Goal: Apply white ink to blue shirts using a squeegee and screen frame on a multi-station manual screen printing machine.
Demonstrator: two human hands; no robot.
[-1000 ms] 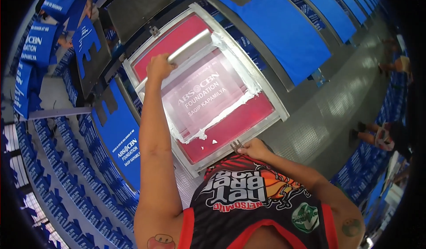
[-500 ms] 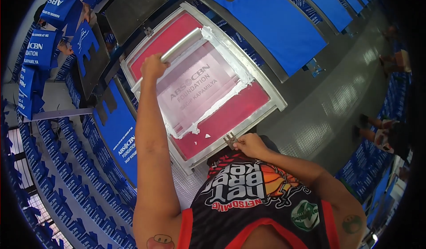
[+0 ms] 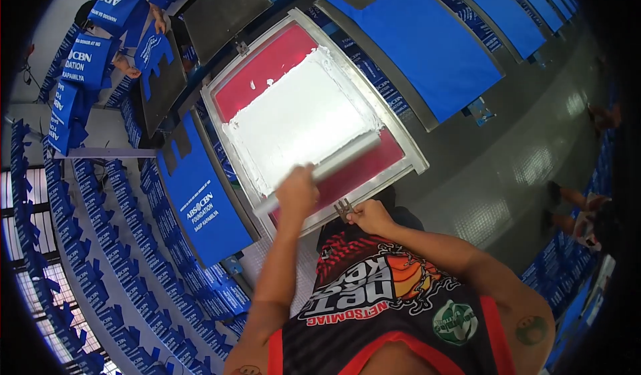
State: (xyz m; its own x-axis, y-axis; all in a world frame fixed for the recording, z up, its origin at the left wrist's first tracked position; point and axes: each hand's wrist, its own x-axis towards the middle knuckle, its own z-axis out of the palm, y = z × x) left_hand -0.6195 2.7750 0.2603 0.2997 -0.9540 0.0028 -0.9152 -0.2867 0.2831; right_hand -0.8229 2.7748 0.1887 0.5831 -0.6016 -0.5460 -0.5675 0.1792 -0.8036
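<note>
My left hand is closed round a long, pale squeegee, slightly smeared by motion. The squeegee lies across the near part of a silk-screen frame with a metal border. White ink covers the middle of its mesh, with ragged edges. Pink-red mesh shows at the far and near ends. At the frame's near edge, my right hand pinches a small pronged metal bracket. What lies under the screen is hidden.
Blue fabric bags lie flat on boards to the left and right. Rows of printed blue bags hang at the left. Another person's hands handle bags at the far left. More people are at the right edge.
My left hand has drawn the squeegee from the frame's far end to its near end. White ink now covers the lettered middle. My right hand stays on the bracket.
</note>
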